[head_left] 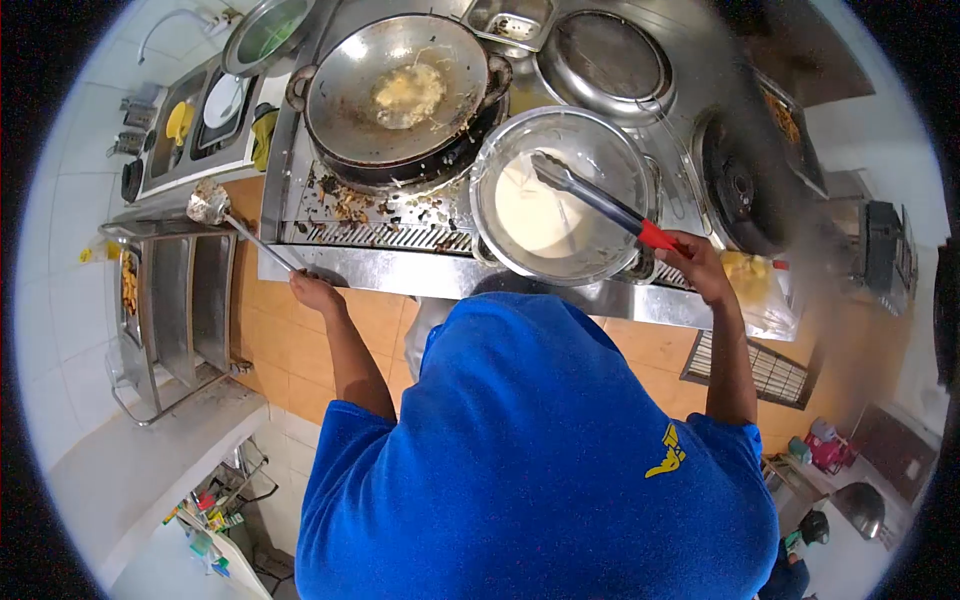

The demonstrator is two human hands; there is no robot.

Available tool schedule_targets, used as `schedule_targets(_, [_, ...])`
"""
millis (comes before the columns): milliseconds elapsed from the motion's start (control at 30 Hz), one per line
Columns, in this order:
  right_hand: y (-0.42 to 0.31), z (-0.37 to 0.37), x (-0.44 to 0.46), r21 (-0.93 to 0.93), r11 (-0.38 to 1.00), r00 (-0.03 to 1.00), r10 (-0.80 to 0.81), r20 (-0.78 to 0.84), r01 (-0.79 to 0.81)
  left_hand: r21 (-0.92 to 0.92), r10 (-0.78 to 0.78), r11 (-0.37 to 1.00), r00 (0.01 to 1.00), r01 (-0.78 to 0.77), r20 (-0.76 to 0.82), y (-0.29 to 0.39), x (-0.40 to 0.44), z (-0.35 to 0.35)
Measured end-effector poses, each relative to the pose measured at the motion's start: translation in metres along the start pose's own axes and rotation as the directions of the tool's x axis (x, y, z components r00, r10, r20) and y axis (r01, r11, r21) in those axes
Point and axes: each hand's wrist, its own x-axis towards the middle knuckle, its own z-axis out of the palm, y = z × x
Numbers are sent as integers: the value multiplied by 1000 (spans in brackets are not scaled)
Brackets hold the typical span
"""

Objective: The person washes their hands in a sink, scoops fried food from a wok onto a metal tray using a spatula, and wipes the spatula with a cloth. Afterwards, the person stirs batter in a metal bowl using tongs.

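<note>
My left hand (316,292) is closed round the handle of a long metal ladle (262,243), whose food-coated head hangs left of the stove. In my right hand (700,266) are tongs (600,198) with a red grip end. Their tips reach into a large metal bowl (622,150) of pale, creamy batter (535,215); whether they grip anything there I cannot tell. To the left of the bowl, a wok (345,105) sits over the burner. Yellowish food (410,92) lies in shiny oil at the wok's middle.
Food scraps (345,200) litter the stove top below the wok. Behind the bowl sits a round covered pan (605,62), beside a small metal tray (508,22). A black burner (742,180) is at right. A metal rack (185,300) stands at left, near the sink (160,150).
</note>
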Motion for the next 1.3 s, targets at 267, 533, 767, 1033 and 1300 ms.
schedule_targets(267, [11, -1, -2, 350, 886, 944, 234, 232, -305, -8, -4, 1000, 1000, 4, -10, 9, -10, 2])
schedule_targets(533, [6, -1, -1, -60, 997, 996, 59, 64, -55, -37, 23, 999, 1000, -23, 8, 6, -8, 0])
schedule_targets(767, [-16, 16, -1, -743, 633, 957, -287, 34, 217, -77, -11, 997, 1000, 12, 15, -6, 0, -3])
schedule_targets(1033, [-4, 22, 11, -764, 591, 940, -336, 57, 258, -94, -44, 995, 999, 45, 7, -8, 2, -3])
schedule_targets(1300, [-7, 23, 5, -733, 632, 937, -349, 20, 252, -45, 16, 999, 1000, -16, -5, 0, -2, 0])
